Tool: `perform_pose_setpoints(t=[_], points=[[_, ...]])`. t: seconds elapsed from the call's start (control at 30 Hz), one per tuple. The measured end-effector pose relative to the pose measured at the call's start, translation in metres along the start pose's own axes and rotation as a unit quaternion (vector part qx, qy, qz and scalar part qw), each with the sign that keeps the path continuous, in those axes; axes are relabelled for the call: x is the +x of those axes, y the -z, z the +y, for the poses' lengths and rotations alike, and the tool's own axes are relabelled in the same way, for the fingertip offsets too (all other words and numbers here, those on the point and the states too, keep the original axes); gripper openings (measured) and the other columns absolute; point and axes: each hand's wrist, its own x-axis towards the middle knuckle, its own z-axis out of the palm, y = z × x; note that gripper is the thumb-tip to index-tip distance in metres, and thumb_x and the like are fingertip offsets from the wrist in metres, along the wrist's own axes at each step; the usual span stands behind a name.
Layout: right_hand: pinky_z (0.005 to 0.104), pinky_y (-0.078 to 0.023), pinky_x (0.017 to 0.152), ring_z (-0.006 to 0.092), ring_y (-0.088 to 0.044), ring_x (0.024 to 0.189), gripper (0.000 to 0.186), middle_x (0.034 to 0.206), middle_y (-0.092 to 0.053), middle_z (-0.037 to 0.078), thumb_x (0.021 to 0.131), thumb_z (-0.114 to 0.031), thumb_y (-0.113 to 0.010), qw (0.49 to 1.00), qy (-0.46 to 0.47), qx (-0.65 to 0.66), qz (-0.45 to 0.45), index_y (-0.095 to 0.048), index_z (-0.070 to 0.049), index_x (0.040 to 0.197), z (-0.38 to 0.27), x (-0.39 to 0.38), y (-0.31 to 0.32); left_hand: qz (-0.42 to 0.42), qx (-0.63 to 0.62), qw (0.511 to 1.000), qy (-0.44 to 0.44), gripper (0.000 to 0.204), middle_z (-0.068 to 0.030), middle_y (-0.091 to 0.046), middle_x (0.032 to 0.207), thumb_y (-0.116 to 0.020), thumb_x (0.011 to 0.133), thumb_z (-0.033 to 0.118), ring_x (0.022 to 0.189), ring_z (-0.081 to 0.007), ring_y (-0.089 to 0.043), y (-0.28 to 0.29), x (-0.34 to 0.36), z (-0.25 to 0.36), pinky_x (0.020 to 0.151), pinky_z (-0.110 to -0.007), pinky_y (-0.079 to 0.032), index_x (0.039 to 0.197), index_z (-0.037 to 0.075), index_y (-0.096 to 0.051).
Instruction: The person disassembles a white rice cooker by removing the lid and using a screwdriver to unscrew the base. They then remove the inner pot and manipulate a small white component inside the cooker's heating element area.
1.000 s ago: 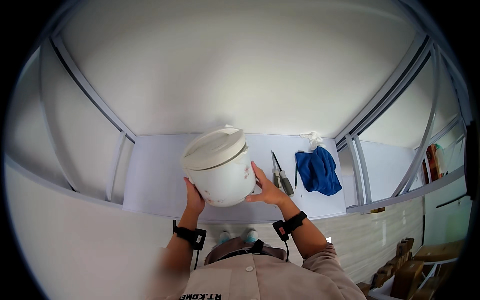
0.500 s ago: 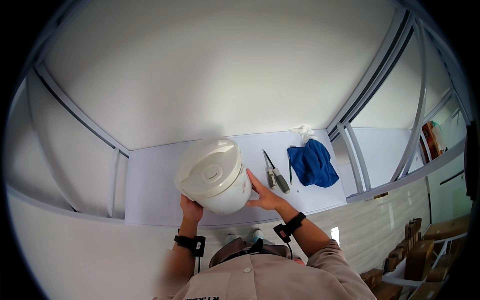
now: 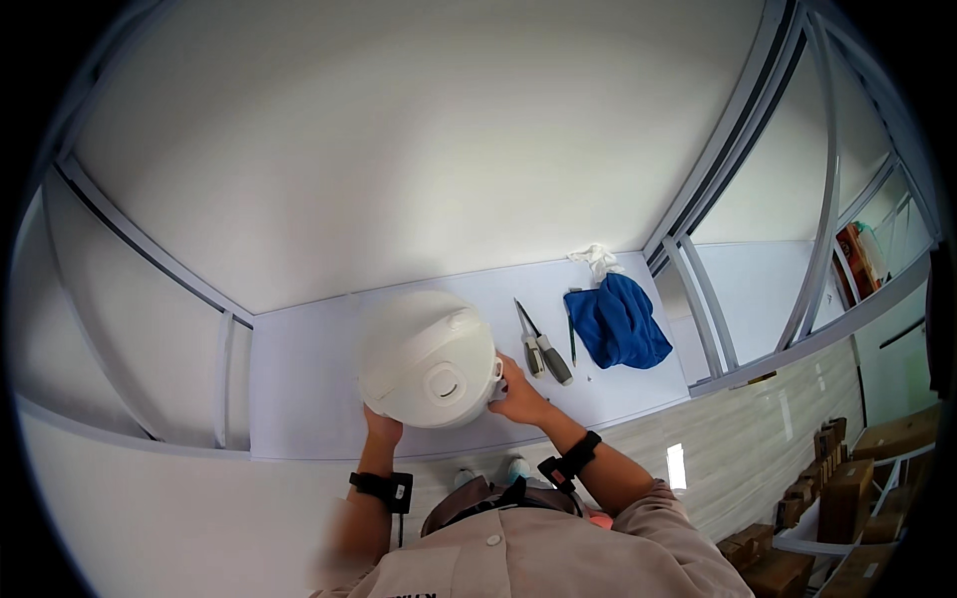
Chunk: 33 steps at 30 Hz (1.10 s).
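The white rice cooker (image 3: 404, 344), near frame centre, lies directly between the hands, neither nearer; its lid handle slants lower left to upper right. The left hand (image 3: 383, 427) and right hand (image 3: 516, 395) grip its sides, left fingertips hidden. Rightward: screwdrivers (image 3: 554, 365), blue cloth (image 3: 620, 324).
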Motion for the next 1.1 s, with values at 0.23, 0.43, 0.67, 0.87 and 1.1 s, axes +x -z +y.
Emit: perform_pose_setpoints(t=[0.23,0.43,0.67,0.87,1.1], points=[[0.0312,-0.05,0.097,0.0162,-0.062,0.112,0.043,0.121,-0.068,0.005,0.105,-0.017,-0.054,0.914,-0.163,0.352,0.118,-0.056,-0.007,0.147,-0.01,0.014,-0.005,0.014,0.011,1.0,0.021,0.061,-0.0057,-0.052,0.153,-0.032,0.111,0.053,0.138,-0.0238,-0.053,0.001,0.004,-0.006,0.113,-0.039,-0.047,0.156,0.012,-0.041],[0.0288,-0.046,0.101,0.0137,-0.06,0.116,0.038,0.125,-0.068,0.006,0.112,-0.029,-0.049,0.922,-0.15,0.302,0.191,-0.06,-0.005,0.139,-0.006,0.025,-0.022,0.024,0.016,0.999,0.041,0.061,-0.0038,-0.053,0.153,-0.033,0.111,0.054,0.138,-0.0226,-0.053,0.001,0.003,-0.005,0.113,-0.039,-0.046,0.155,0.014,-0.042],[0.0294,-0.046,0.1,0.0155,-0.06,0.115,0.041,0.126,-0.068,0.008,0.109,-0.03,-0.053,0.917,-0.233,0.248,0.21,-0.059,-0.003,0.139,-0.018,0.023,-0.027,0.006,0.011,0.999,0.045,0.058,-0.0036,-0.054,0.151,-0.036,0.111,0.052,0.137,-0.0222,-0.054,0.001,-0.004,-0.002,0.113,-0.04,-0.047,0.154,0.014,-0.043],[0.0302,-0.048,0.096,0.0176,-0.063,0.11,0.04,0.122,-0.07,0.011,0.109,-0.029,-0.046,0.902,-0.22,0.293,0.228,-0.063,-0.002,0.134,-0.019,0.025,-0.024,-0.029,-0.05,0.997,0.059,0.056,-0.0045,-0.054,0.15,-0.038,0.11,0.05,0.136,-0.0242,-0.054,-0.011,-0.01,0.012,0.113,-0.042,-0.048,0.153,0.013,-0.043],[0.0298,-0.048,0.094,0.0186,-0.063,0.107,0.045,0.121,-0.07,0.013,0.11,-0.032,-0.045,0.934,-0.191,0.186,0.239,-0.061,-0.004,0.14,-0.013,0.031,-0.023,-0.043,-0.026,0.998,0.049,0.055,-0.005,-0.053,0.151,-0.047,0.109,0.045,0.136,-0.0234,-0.055,-0.024,-0.011,0.023,0.111,-0.043,-0.049,0.153,0.013,-0.043]])
